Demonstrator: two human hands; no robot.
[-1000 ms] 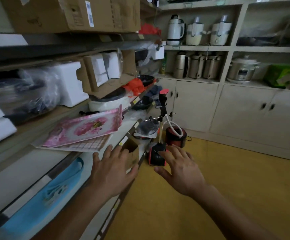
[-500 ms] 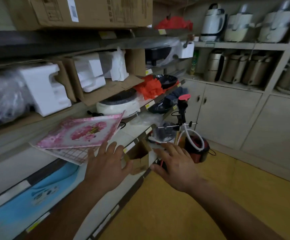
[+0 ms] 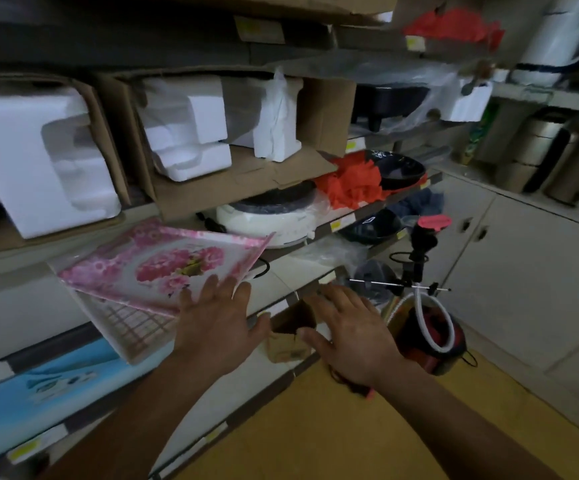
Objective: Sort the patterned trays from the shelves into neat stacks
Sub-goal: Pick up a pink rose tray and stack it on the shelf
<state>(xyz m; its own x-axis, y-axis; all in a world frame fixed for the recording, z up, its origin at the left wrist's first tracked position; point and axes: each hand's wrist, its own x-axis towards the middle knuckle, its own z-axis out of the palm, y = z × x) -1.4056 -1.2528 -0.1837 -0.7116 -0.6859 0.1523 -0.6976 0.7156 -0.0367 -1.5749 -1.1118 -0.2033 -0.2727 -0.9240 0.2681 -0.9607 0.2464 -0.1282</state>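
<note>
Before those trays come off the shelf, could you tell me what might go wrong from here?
1. The pink flowered tray sits tilted, jutting past the shelf edge over a checked tray; pulling one may drag both down.
2. Both hands are open; the left hand is only near the tray's corner.
3. The small cardboard box by the right hand could get knocked off.

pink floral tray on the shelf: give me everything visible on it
The pink floral tray is flat and rectangular, with a glossy, plastic-looking face: a pale centre with a cluster of pink flowers and a pink blossom border. It lies tilted, jutting out past the shelf edge, on top of a checked tray. The left hand has straight fingers at its near edge; actual contact is unclear. The right hand is clear of it.
</note>
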